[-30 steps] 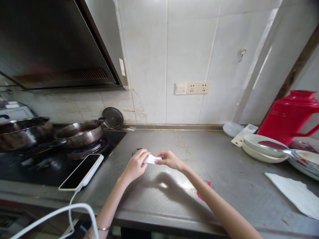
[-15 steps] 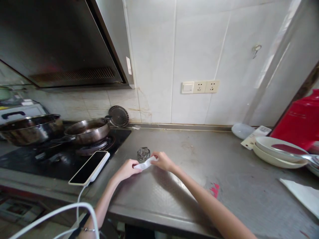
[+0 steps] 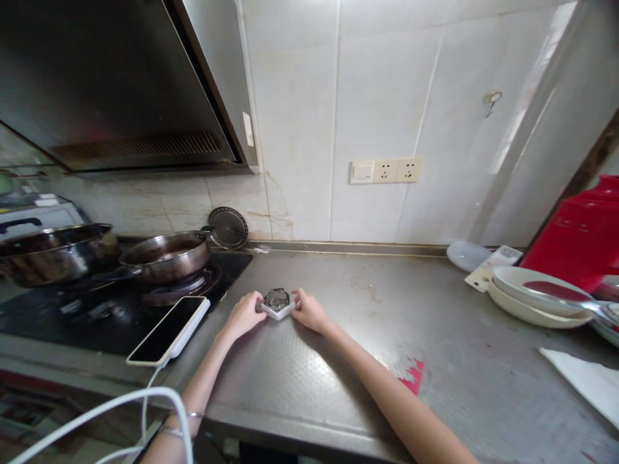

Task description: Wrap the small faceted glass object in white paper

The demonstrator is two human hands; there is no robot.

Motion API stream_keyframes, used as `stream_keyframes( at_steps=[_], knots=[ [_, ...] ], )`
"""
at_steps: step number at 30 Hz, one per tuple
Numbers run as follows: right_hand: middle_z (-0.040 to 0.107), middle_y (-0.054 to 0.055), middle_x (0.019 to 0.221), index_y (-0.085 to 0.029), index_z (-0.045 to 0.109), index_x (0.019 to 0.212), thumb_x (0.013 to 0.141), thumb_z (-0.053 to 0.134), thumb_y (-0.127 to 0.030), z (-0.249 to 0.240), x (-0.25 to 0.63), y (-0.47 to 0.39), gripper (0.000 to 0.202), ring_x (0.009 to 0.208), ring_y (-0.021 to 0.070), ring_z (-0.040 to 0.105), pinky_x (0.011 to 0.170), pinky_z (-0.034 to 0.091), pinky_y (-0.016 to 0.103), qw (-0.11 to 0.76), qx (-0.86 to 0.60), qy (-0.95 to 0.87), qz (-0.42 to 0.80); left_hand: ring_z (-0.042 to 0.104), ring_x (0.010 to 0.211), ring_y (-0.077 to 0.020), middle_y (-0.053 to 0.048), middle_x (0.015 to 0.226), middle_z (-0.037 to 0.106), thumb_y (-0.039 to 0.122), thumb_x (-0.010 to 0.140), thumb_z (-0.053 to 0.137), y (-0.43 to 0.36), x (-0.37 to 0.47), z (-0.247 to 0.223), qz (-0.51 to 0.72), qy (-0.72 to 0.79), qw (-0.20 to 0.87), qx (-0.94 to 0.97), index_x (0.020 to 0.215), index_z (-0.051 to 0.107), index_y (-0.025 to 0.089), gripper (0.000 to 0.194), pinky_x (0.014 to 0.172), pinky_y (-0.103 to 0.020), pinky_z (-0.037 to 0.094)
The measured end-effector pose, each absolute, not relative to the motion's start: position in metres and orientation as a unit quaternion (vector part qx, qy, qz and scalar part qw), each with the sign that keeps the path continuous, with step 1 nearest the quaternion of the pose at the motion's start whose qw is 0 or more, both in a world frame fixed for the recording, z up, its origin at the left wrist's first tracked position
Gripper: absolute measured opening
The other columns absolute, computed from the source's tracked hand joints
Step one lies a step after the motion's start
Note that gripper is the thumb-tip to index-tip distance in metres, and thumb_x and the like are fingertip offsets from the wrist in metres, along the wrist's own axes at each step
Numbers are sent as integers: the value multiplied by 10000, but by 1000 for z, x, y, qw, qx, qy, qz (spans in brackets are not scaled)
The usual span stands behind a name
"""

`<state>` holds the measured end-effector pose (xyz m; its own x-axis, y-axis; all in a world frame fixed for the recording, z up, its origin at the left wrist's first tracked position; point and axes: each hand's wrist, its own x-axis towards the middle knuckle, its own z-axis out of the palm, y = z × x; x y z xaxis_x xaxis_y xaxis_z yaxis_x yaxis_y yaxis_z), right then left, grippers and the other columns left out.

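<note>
A small dark-looking glass dish, round with a faceted rim, stands on the metal counter. Against its near side a folded white strip, like paper or tissue, is bent into a V. My left hand pinches the strip's left end, its fingers closed beside the dish. On the other side my right hand grips the right end the same way. Whether the fingertips also touch the glass, I cannot tell.
To the left, a phone with a white cable lies by the stove, where two steel pans sit. Stacked white bowls, a red container and a white sheet are at the right. A red mark shows on the counter.
Both hands have moved the white strip forward to the dish. The strip, nearly straight and slanted before, is now bent around the dish's near side.
</note>
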<state>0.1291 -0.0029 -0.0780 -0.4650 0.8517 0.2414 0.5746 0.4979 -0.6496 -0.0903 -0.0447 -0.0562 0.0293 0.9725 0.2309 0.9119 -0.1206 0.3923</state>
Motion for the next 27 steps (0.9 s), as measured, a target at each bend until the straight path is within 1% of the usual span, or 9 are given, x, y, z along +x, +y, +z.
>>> stream_keyframes(
  at_steps=[2, 5, 6, 8, 11, 15, 17, 21, 27],
  knots=[
    [584, 107, 1152, -173, 402, 1344, 663, 663, -154, -79, 127, -2, 730, 1026, 225, 565, 853, 423, 307, 279, -426, -825, 245, 552, 1141, -308, -147, 1179, 608, 322, 652, 714, -42, -93, -60, 229, 662, 82, 709, 1156, 539, 162, 557, 932, -372, 417],
    [477, 196, 1299, -113, 301, 1423, 566, 777, -254, -82, 124, 2, 990, 1195, 324, 453, 969, 376, 412, 273, -418, -833, 240, 403, 1318, -348, -234, 1407, 428, 358, 540, 799, -39, -94, -64, 237, 649, 139, 709, 1366, 348, 108, 974, 1060, -410, 332],
    [450, 216, 1328, -100, 280, 1434, 539, 805, -298, -83, 123, 5, 1056, 1228, 349, 419, 995, 352, 440, 271, -416, -835, 239, 366, 1346, -347, -248, 1442, 378, 364, 518, 814, -38, -93, -66, 244, 643, 160, 709, 1400, 291, 94, 1060, 1084, -412, 306],
    [408, 234, 1380, -95, 258, 1448, 519, 829, -384, -85, 120, 10, 1128, 1281, 376, 360, 1042, 289, 484, 267, -400, -843, 240, 336, 1367, -343, -260, 1466, 335, 361, 492, 832, -35, -91, -67, 260, 630, 192, 706, 1429, 229, 84, 1148, 1109, -417, 274],
    [406, 204, 1414, -141, 264, 1454, 524, 834, -420, -86, 115, 21, 1126, 1310, 370, 342, 1072, 230, 505, 262, -368, -856, 249, 394, 1333, -338, -245, 1445, 382, 332, 493, 836, -30, -89, -67, 280, 610, 227, 705, 1420, 268, 103, 1111, 1098, -421, 295],
    [553, 139, 1288, -175, 392, 1392, 496, 855, -383, -85, 110, 31, 1030, 1218, 347, 440, 992, 351, 455, 255, -360, -858, 264, 577, 1160, -301, -164, 1273, 596, 315, 556, 801, -22, -92, -64, 284, 564, 282, 722, 1298, 463, 139, 835, 996, -375, 420],
    [614, 107, 1188, -189, 476, 1329, 500, 854, -377, -84, 109, 34, 930, 1162, 325, 484, 938, 403, 415, 253, -359, -856, 271, 616, 1099, -288, -129, 1203, 648, 339, 571, 794, -19, -94, -63, 281, 557, 288, 726, 1249, 517, 151, 757, 954, -347, 452],
    [643, 70, 1087, -204, 550, 1256, 494, 854, -390, -81, 108, 34, 841, 1082, 290, 539, 884, 441, 368, 259, -359, -850, 285, 628, 1075, -280, -114, 1175, 666, 372, 565, 802, -16, -96, -64, 280, 562, 282, 726, 1231, 542, 147, 749, 937, -332, 462],
    [636, 80, 1098, -176, 550, 1256, 497, 852, -367, -79, 111, 30, 839, 1057, 279, 562, 903, 439, 377, 288, -357, -838, 294, 633, 1057, -266, -106, 1171, 669, 340, 552, 809, -18, -92, -62, 308, 550, 286, 721, 1221, 556, 134, 744, 932, -336, 470]
  ],
)
